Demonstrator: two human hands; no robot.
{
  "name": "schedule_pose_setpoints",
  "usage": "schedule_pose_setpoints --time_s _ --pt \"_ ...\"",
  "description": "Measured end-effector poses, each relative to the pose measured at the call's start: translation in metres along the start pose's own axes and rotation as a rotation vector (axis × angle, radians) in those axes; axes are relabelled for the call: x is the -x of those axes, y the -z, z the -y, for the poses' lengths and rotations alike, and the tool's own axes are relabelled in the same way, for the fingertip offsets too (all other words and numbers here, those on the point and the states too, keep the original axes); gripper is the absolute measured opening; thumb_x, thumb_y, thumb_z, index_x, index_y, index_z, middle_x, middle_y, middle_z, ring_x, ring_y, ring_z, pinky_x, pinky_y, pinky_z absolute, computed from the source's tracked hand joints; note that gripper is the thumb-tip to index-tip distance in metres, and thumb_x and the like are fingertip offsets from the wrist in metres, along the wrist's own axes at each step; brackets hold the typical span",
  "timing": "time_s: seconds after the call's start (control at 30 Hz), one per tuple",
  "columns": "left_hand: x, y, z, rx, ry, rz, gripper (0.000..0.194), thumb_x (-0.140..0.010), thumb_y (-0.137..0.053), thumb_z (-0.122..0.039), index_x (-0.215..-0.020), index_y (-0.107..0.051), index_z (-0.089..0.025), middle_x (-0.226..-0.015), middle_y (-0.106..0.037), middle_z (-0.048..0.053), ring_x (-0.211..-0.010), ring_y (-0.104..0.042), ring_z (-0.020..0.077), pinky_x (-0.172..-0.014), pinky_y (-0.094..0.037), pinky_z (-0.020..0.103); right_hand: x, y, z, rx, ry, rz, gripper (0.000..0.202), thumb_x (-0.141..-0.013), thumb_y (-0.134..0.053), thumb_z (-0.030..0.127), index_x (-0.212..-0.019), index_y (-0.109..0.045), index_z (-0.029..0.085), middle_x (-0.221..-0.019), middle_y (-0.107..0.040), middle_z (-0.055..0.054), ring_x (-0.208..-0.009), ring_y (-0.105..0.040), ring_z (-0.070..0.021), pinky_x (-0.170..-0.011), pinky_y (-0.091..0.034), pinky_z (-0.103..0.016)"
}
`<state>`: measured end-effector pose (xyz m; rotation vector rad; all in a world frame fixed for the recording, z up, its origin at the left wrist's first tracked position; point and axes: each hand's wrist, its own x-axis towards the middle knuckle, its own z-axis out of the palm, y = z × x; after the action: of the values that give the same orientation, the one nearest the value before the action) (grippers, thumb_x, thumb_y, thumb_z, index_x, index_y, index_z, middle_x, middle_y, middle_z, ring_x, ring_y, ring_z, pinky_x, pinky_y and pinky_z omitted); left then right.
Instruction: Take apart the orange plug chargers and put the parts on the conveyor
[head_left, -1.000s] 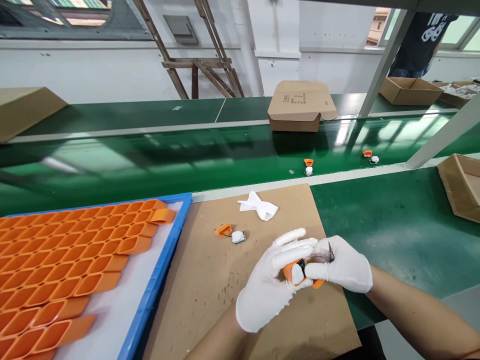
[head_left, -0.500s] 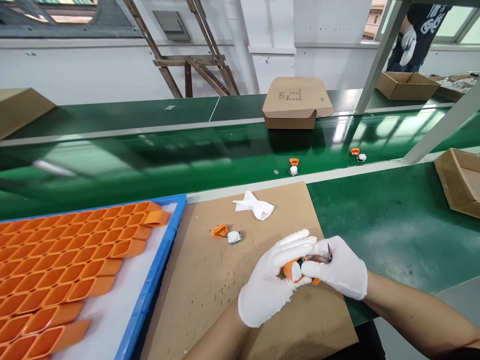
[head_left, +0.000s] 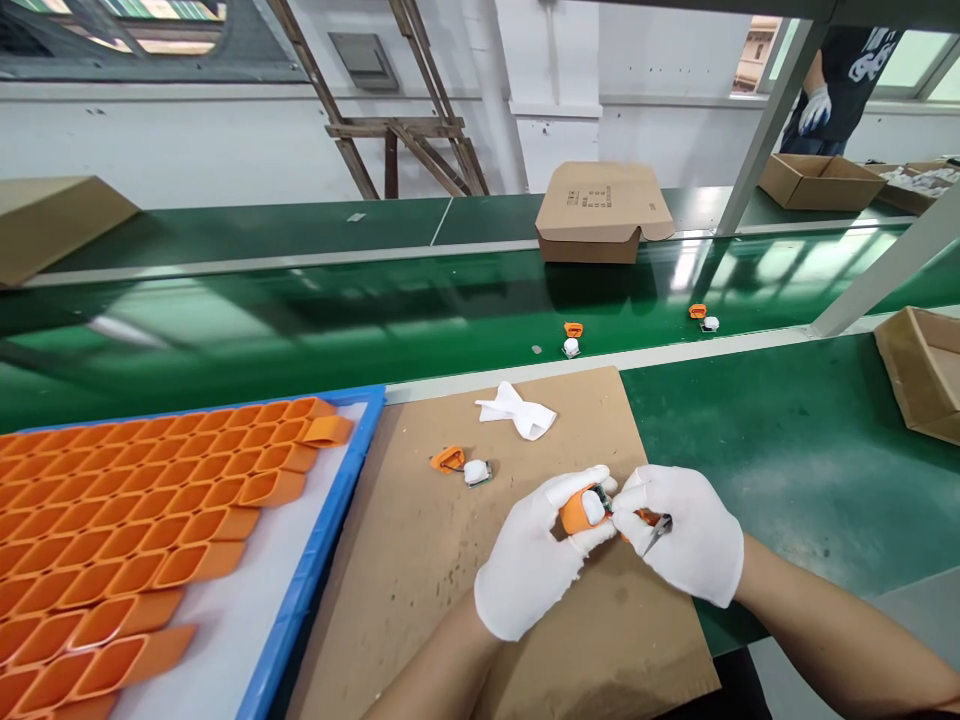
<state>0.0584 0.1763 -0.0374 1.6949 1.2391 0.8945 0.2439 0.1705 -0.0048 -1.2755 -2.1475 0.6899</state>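
Both of my hands wear white gloves and meet above a brown cardboard sheet point(head_left: 420, 610). My left hand point(head_left: 529, 560) grips an orange plastic housing point(head_left: 574, 514) with a white domed part point(head_left: 593, 507) and a bit of circuit board at its opening. At the housing's right side, my right hand point(head_left: 686, 535) pinches with thumb and forefinger; what lies between these fingertips is hidden. A small metal tool point(head_left: 658, 534) with a dark pointed tip sticks out from that palm, its kind unclear. Left of my hands lie an orange cap point(head_left: 448, 459) and a white-domed circuit board point(head_left: 477, 472), joined by a wire.
A blue-edged tray point(head_left: 319, 560) of orange sleeves point(head_left: 142, 520) stands left. A crumpled white cloth or paper point(head_left: 517, 409) lies on the cardboard. Beyond runs a green belt point(head_left: 420, 325) with two orange-and-white part sets. Boxes point(head_left: 604, 215), a slanted post point(head_left: 862, 280) and a co-worker point(head_left: 844, 90) are farther off.
My left fingers have opened back from over the housing, showing more of it. My right hand has turned, exposing more of the metal tool. The parts on the belt have shifted left.
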Motion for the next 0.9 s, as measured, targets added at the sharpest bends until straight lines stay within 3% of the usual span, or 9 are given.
schedule_pose_setpoints --time_s 0.07,0.17,0.23,0.3,0.37,0.47,0.6,0.77,0.9 --pt "0.000 0.000 -0.003 0.027 0.057 0.016 0.040 -0.075 -0.076 -0.026 -0.115 -0.069 -0.027 -0.107 -0.077 0.001 -0.100 -0.072 0.0216 -0.092 -0.061 0.037 0.001 0.001 0.001 -0.001 0.017 -0.003 0.019 -0.068 -0.049 0.010 -0.052 -0.046 0.019 -0.055 -0.039 0.005 -0.051 -0.034 -0.0084 -0.050 -0.027 -0.024" --pt "0.000 -0.001 -0.003 0.045 0.086 -0.024 0.039 -0.076 -0.074 -0.029 -0.115 -0.069 -0.027 -0.109 -0.077 0.002 -0.100 -0.072 0.0222 -0.093 -0.060 0.039 0.001 0.000 0.005 -0.019 -0.022 -0.094 0.016 -0.077 -0.054 0.015 -0.066 -0.063 0.022 -0.065 -0.057 0.004 -0.056 -0.048 -0.0095 -0.055 -0.035 -0.024" --pt "0.001 -0.001 0.001 0.044 0.058 -0.057 0.041 -0.076 -0.073 -0.026 -0.117 -0.069 -0.027 -0.114 -0.075 0.003 -0.102 -0.072 0.0233 -0.090 -0.062 0.039 0.000 -0.003 0.006 -0.135 -0.121 -0.142 0.010 -0.079 -0.063 0.025 -0.086 -0.070 0.025 -0.081 -0.068 0.001 -0.067 -0.060 -0.0124 -0.064 -0.045 -0.026" --pt "0.003 -0.003 0.006 0.041 0.020 -0.066 0.044 -0.077 -0.069 -0.020 -0.120 -0.068 -0.028 -0.117 -0.073 0.004 -0.099 -0.072 0.0227 -0.078 -0.065 0.035 -0.002 -0.008 0.007 -0.268 -0.258 -0.163 0.019 -0.073 -0.072 0.031 -0.091 -0.071 0.025 -0.088 -0.070 -0.001 -0.075 -0.065 -0.0155 -0.069 -0.050 -0.028" --pt "0.005 -0.005 0.010 0.019 -0.019 -0.067 0.048 -0.077 -0.065 -0.014 -0.123 -0.066 -0.029 -0.118 -0.073 0.004 -0.095 -0.073 0.0211 -0.072 -0.064 0.032 -0.004 -0.013 0.006 -0.364 -0.364 -0.172 0.017 -0.070 -0.073 0.032 -0.084 -0.068 0.024 -0.086 -0.070 -0.001 -0.076 -0.066 -0.0167 -0.070 -0.052 -0.030" --pt "0.007 -0.009 0.013 -0.047 -0.097 -0.089 0.049 -0.078 -0.064 -0.012 -0.124 -0.065 -0.029 -0.118 -0.073 0.003 -0.101 -0.072 0.0213 -0.084 -0.062 0.035 -0.007 -0.020 0.003 -0.516 -0.436 -0.167 0.017 -0.071 -0.070 0.034 -0.080 -0.063 0.022 -0.079 -0.067 0.000 -0.072 -0.064 -0.0158 -0.067 -0.052 -0.030" --pt "0.007 -0.014 0.017 -0.121 -0.199 -0.113 0.048 -0.081 -0.063 -0.011 -0.126 -0.063 -0.028 -0.119 -0.073 0.004 -0.106 -0.070 0.0217 -0.089 -0.060 0.036 -0.010 -0.023 0.000 -0.596 -0.481 -0.145 0.017 -0.068 -0.068 0.031 -0.076 -0.057 0.021 -0.071 -0.062 0.002 -0.064 -0.058 -0.0133 -0.062 -0.049 -0.030" --pt "0.006 -0.014 0.018 -0.172 -0.307 -0.084 0.054 -0.083 -0.055 -0.005 -0.131 -0.058 -0.029 -0.120 -0.071 0.005 -0.103 -0.070 0.0196 -0.086 -0.059 0.034 -0.010 -0.024 -0.003 -0.562 -0.501 -0.115 0.016 -0.065 -0.066 0.027 -0.074 -0.054 0.022 -0.072 -0.061 0.003 -0.068 -0.058 -0.0146 -0.068 -0.049 -0.033" --pt "0.003 -0.007 0.011 -0.113 -0.298 -0.107 0.049 -0.085 -0.063 -0.010 -0.129 -0.058 -0.031 -0.125 -0.068 0.005 -0.111 -0.067 0.0202 -0.094 -0.057 0.037 -0.013 -0.014 -0.007 -0.774 -0.507 -0.079 0.025 -0.063 -0.074 0.029 -0.080 -0.059 0.020 -0.082 -0.065 0.000 -0.077 -0.062 -0.0159 -0.073 -0.051 -0.034"
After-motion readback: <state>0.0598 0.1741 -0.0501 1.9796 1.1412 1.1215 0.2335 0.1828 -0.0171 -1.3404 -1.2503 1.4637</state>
